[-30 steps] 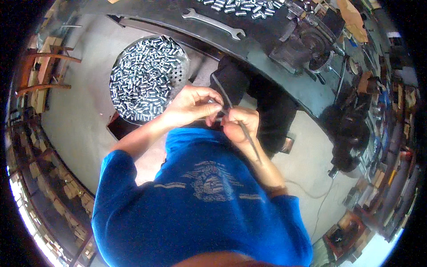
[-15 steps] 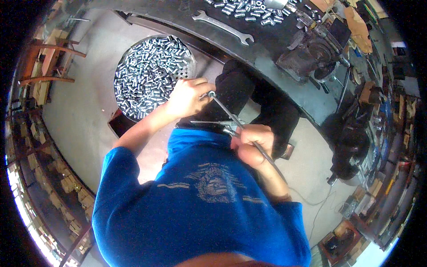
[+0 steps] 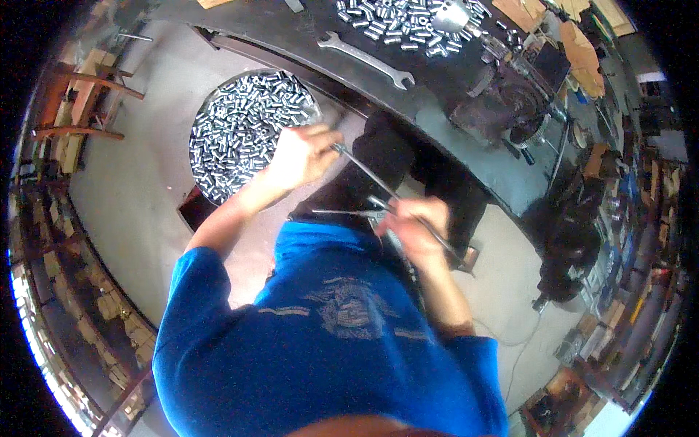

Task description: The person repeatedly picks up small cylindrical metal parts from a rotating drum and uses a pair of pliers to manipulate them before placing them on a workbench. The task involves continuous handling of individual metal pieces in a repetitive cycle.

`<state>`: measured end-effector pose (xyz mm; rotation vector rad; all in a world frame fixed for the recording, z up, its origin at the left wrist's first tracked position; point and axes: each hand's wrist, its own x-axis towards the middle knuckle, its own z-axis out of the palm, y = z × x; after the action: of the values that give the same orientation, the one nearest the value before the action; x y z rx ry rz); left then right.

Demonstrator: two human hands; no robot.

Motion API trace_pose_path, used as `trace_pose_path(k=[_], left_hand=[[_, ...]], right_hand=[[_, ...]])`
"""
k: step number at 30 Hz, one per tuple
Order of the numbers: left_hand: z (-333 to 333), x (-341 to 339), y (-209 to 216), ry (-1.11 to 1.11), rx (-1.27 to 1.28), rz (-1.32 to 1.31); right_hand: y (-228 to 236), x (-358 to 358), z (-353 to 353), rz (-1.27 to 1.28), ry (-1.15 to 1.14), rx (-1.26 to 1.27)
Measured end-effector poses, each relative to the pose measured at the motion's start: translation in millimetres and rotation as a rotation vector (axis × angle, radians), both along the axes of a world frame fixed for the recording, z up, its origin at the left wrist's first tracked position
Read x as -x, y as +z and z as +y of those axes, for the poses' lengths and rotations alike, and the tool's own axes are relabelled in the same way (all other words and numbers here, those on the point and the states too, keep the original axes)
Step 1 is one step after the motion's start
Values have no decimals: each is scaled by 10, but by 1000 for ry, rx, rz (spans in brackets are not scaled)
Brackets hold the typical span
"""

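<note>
Pan: a round metal pan [image 3: 206, 120] on the floor to the person's left, heaped with short shiny metal cylinders [image 3: 244, 131] (too small to tell more).
Bench top: a second scatter of the same small metal pieces [image 3: 397, 22] lies loose on the dark workbench [image 3: 437, 120], beside a long flat wrench [image 3: 368, 60].
Left hand: the left hand [image 3: 298, 154] is closed, fingertips pinched on the upper end of a thin metal rod [image 3: 364, 175].
Right hand: the right hand [image 3: 415, 227] is curled shut around the lower part of that rod, which runs slanting between the two hands in front of the blue shirt [image 3: 328, 342].
Hard to make out: a second thin metal piece [image 3: 338, 213] juts left from the right hand; what it is, and how it is held, cannot be told.
Cut off: the bench's far edge and the clutter on its right bend away into the dark rim.
Textures: bright bare steel parts, dull dark bench, pale smooth floor [image 3: 138, 197].
</note>
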<state>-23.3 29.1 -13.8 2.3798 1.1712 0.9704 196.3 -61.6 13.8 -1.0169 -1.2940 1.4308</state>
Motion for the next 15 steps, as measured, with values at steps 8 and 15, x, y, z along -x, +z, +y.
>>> trace_pose_path(k=[8, 15], left_hand=[[422, -10, 388, 101, 56, -156], [1486, -523, 340, 92, 140, -89]], right_hand=[[237, -214, -152, -41, 112, -73], [279, -172, -232, 28, 68, -41]])
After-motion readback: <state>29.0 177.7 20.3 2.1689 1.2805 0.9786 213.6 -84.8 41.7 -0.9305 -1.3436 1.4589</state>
